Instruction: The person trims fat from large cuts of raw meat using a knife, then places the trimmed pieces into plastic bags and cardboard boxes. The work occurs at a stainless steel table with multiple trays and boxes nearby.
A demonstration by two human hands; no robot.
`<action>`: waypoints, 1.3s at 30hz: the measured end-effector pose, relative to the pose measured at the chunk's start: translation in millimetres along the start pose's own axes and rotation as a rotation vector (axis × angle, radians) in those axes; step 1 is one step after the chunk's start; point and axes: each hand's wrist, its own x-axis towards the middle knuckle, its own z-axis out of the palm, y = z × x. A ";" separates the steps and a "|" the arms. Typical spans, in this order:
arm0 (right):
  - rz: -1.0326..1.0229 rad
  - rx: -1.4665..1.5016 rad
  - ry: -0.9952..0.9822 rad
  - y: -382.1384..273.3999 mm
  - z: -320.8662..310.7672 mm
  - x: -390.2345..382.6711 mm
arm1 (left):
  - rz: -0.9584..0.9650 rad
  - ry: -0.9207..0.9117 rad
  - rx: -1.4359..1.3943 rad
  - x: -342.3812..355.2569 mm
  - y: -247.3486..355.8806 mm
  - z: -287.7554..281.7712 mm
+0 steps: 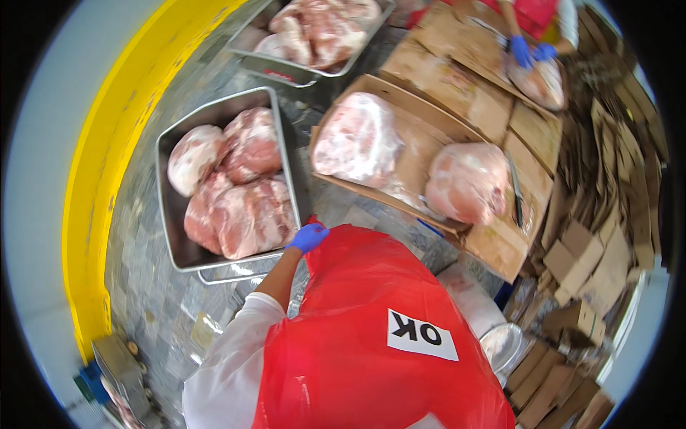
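My left hand, in a blue glove, has its fingers closed on the upper edge of my red apron, right beside a steel tub of large raw meat pieces. My right hand is not visible. Ahead on the right, an open cardboard box holds a pale piece of meat in shiny plastic and a rounder pink one. A knife lies on the cardboard-covered table beside that box.
A second steel tub with meat stands at the top. A co-worker's blue-gloved hands rest on meat at upper right. Flattened cardboard is heaped along the right, a yellow wall guard runs along the left, and a cart stands at lower left.
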 end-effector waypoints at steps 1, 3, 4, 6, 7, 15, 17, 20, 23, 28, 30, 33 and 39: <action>-0.057 0.012 -0.003 -18.1 -1.4 15.2 | -0.027 0.031 -0.026 3.6 -0.3 -0.9; -0.180 0.041 -0.008 -54.2 -8.1 48.1 | -0.060 0.071 -0.076 11.8 2.5 1.2; -0.261 0.056 -0.011 -74.7 -9.0 63.3 | -0.069 0.086 -0.112 13.8 3.7 -1.0; -0.415 0.103 -0.194 -185.2 -41.1 12.9 | -0.089 0.106 -0.116 11.7 20.9 -19.5; -0.457 0.213 -0.318 -229.8 -27.2 5.1 | -0.108 0.143 -0.121 6.6 19.1 -29.0; -0.513 0.567 -0.445 -456.1 -15.1 59.3 | -0.243 0.148 -0.506 27.4 97.8 -32.7; -0.548 0.597 -0.473 -506.6 -21.3 59.3 | -0.209 0.188 -0.477 33.4 114.5 -37.3; -0.607 0.621 -0.550 -551.2 -5.7 86.5 | -0.166 0.196 -0.444 51.2 162.8 -39.4; -0.607 0.686 -0.759 -580.8 3.4 98.2 | -0.170 0.127 -0.382 72.5 222.7 -36.2; -0.540 0.718 -1.037 -624.0 -13.4 84.1 | -0.104 -0.062 -0.137 121.6 312.4 1.7; -0.579 0.652 -1.007 -636.2 -12.8 81.0 | -0.042 -0.162 -0.066 138.4 337.8 22.2; -0.632 0.579 -1.025 -649.1 -25.7 71.3 | 0.109 -0.234 0.078 168.7 341.6 60.5; -0.835 0.447 -1.198 -673.5 -40.1 28.2 | -0.095 -0.214 0.067 182.1 371.7 56.4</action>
